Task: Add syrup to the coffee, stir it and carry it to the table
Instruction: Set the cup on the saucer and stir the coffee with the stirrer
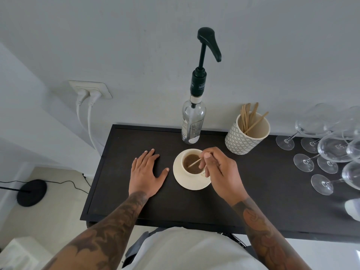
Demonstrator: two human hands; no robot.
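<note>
A cream cup of coffee (191, 162) stands on a cream saucer (182, 181) on the dark counter (253, 191). My right hand (220, 172) is just right of the cup, pinching a wooden stir stick (194, 163) whose lower end dips into the coffee. My left hand (147, 172) lies flat on the counter left of the saucer, fingers apart, holding nothing. Behind the cup stands a clear syrup bottle (192, 121) with a tall dark green pump (209, 42).
A patterned pot of wooden stir sticks (246, 133) sits right of the bottle. Several wine glasses (331, 149) crowd the counter's right end. Two white plugs and cables (85, 102) hang on the wall at left. A black lamp base (32, 192) rests on the floor.
</note>
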